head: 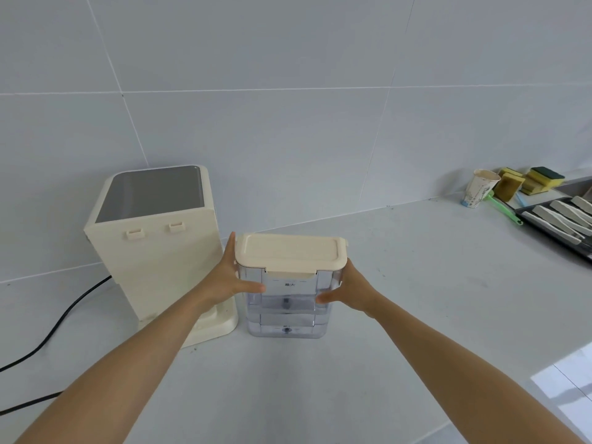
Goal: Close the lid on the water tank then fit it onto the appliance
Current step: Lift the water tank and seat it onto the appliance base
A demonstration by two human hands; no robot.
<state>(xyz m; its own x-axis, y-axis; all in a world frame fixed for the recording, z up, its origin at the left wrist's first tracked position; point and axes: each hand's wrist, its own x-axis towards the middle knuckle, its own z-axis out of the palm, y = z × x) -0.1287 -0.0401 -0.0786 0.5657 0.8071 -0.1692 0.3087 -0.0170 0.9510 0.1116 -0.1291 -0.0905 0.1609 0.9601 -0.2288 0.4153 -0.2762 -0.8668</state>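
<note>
Two bare hands clasp the water tank [287,302] from either side: the left hand [231,277] lies flat against its left wall with the thumb across the front face, and the right hand [349,288] presses the right wall, thumb likewise on the front. The tank stands upright on the pale countertop [416,283], just beside the cream appliance [153,248] and to its right. The lid [290,251] appears already seated flat on the rim, its front tab down over the edge, so the closing step looks done and the fitting step is in hand. The next move probably calls for lifting the tank while keeping it level, carrying it leftward, and lowering it onto the stepped base [214,328] at the foot of the appliance, with its back meeting the two small clips [155,230] near the top of the facing panel. The tank is a clear plastic box with a cream lid; a printed mark sits high on the front and a small dark valve shows low down. Whether it holds water cannot be told for certain.
</note>
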